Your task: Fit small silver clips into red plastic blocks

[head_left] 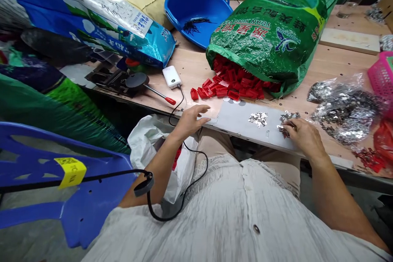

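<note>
My left hand [193, 121] is over the front edge of the table with thumb and fingers apart, and nothing shows between them. Just beyond it lie loose red plastic pieces [221, 89], spilling from the mouth of a green woven sack [260, 37]. My right hand [303, 136] has its fingertips closed together at a small pile of shiny metal pieces [289, 115] on the grey board [235, 116]. What they pinch is too small to make out. A second heap of silvery metal pieces [258, 119] lies on the board between my hands.
A clear bag of metal parts [346, 108] lies right, near a pink basket [382, 73]. Behind are a blue basin [196, 12] and a blue sack [101, 16]. A red-tipped lever tool [138, 82] and white power bank [172, 77] are left; a cable crosses my lap.
</note>
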Demonstrator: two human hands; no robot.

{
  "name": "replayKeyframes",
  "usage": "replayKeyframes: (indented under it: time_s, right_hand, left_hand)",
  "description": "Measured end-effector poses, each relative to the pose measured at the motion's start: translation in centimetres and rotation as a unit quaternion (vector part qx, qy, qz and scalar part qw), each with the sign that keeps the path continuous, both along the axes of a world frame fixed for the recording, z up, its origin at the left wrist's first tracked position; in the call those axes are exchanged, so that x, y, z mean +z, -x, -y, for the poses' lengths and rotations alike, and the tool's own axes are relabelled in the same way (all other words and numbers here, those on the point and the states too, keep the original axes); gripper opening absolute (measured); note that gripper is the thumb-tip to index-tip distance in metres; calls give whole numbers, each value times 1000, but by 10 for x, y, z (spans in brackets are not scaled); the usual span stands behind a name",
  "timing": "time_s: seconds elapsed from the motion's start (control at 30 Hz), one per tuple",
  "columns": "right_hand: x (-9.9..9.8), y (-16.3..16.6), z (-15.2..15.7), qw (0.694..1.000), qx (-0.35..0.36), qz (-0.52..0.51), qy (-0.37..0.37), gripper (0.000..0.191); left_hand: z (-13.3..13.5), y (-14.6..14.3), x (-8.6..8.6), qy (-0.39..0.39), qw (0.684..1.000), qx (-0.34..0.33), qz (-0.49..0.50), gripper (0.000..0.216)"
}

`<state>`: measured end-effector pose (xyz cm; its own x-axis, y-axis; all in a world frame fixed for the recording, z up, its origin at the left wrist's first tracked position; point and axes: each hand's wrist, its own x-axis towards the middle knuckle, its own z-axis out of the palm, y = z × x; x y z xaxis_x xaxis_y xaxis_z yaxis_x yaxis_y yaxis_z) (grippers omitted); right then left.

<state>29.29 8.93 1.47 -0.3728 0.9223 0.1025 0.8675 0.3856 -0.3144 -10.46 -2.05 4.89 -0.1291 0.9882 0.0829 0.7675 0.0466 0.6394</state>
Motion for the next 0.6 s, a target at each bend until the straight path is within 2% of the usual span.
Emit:
replayKeyframes:
  time_s: [0.13,0.27,0.43,0.6]
  right_hand:
    - [1,-16,9,999,-21,0,31,21]
    - [-3,-17,23,998,-45,2,36,18]
    - [-11,-6,35,999,-47,24,4,21]
    - [-13,-1,39,998,-42,40,-26,18]
  left_hand:
    - [-45,-21,-17,-28,997,-34,-64,45]
    - [-76,-37,-28,-24,992,-42,-120,52]
    - [-97,-54,-33,-7,986,-22,-168,56]
    - [-111,-62,-37,28,979,-7,-203,50]
